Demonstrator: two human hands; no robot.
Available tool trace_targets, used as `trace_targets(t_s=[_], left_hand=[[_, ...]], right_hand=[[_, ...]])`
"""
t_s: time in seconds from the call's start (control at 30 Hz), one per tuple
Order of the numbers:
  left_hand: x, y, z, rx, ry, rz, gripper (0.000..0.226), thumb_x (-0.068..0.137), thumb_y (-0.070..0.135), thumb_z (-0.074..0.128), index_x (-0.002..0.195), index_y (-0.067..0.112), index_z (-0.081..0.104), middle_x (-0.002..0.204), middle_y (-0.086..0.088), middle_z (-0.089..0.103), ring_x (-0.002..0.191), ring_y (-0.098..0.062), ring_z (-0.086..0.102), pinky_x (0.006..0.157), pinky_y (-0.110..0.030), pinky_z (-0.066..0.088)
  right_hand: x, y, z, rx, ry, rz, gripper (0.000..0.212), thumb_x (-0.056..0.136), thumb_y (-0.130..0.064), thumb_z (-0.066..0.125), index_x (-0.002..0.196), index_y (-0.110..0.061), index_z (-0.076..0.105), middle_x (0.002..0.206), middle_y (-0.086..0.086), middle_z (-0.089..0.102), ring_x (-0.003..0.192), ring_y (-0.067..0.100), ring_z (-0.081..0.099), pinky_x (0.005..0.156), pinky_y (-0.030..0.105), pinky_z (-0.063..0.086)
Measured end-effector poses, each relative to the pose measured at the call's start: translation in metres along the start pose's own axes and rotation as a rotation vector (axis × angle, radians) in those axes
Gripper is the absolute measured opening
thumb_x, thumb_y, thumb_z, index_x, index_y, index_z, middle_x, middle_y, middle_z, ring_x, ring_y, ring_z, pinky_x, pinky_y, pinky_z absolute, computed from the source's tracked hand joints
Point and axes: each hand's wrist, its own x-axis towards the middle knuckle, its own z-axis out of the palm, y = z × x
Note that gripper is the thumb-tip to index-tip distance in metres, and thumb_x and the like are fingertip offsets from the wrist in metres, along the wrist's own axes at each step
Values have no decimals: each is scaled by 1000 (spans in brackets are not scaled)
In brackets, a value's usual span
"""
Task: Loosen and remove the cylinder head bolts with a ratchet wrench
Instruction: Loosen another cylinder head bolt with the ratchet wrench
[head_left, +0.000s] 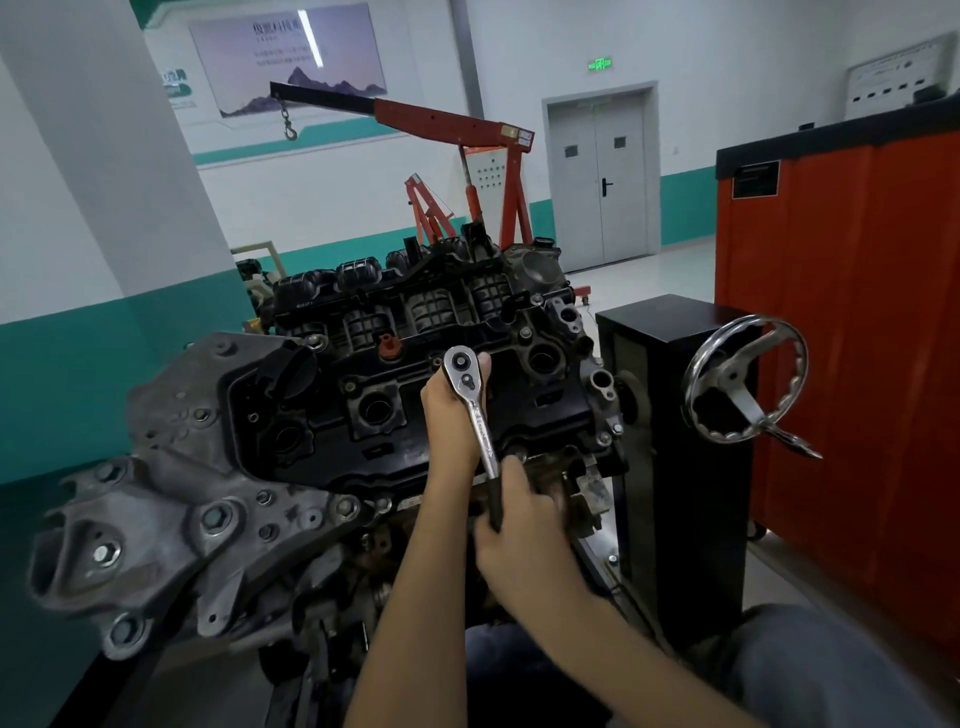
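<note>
The engine is lying with its black cylinder head cover facing up. The left hand is cupping the ratchet wrench at its head, mid-cover, and the right hand is clenching the black handle. The bolt beneath is hidden. Pressing the head square while pulling steadily seems wise, since a tilted socket slips. The shank stamping, wall poster and green exit sign are reading as blur.

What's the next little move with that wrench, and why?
Probably swing the wrench handle sideways to turn the hidden bolt. The left hand steadies the wrench's head over the engine cover, and the right hand grips the black handle end, ready to pull.
</note>
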Motion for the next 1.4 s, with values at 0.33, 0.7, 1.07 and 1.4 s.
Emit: trace_targets(t_s=[0.33, 0.7, 1.07, 1.4], left_hand=[[9, 1, -4, 143, -82, 57, 19, 86, 0, 52, 68, -7, 55, 60, -5, 46, 61, -12, 39, 59, -30, 32], [2, 3, 3, 27, 1, -15, 46, 94, 13, 62, 58, 18, 34, 56, 7, 30, 51, -1, 26, 48, -13, 26], [5, 6, -7, 144, -114, 21, 28, 92, 6, 52, 65, 8, 60, 60, 0, 47, 61, -13, 40, 60, -29, 34], [-6, 3, 2, -12, 19, -36, 47, 95, 19, 62, 54, 19, 39, 49, 15, 33, 54, -5, 30, 54, -22, 28]], right_hand=[[89, 32, -140, -681, -277, -304, 30, 87, -15, 55, 114, -21, 43, 83, 6, 56, 73, 25, 56, 64, 33, 46], [6, 14, -15, -7, 16, -29, 29, 81, -8, 55, 89, -25, 34, 59, -7, 43, 48, 8, 44, 46, 20, 39], [89, 31, -142, -763, -273, -324, 24, 88, -16, 53, 107, -24, 39, 77, -2, 53, 69, 20, 59, 51, 24, 39], [21, 21, -68, -352, -76, -105, 25, 84, -16, 55, 93, -24, 32, 69, -2, 50, 65, 27, 55, 56, 31, 42]])
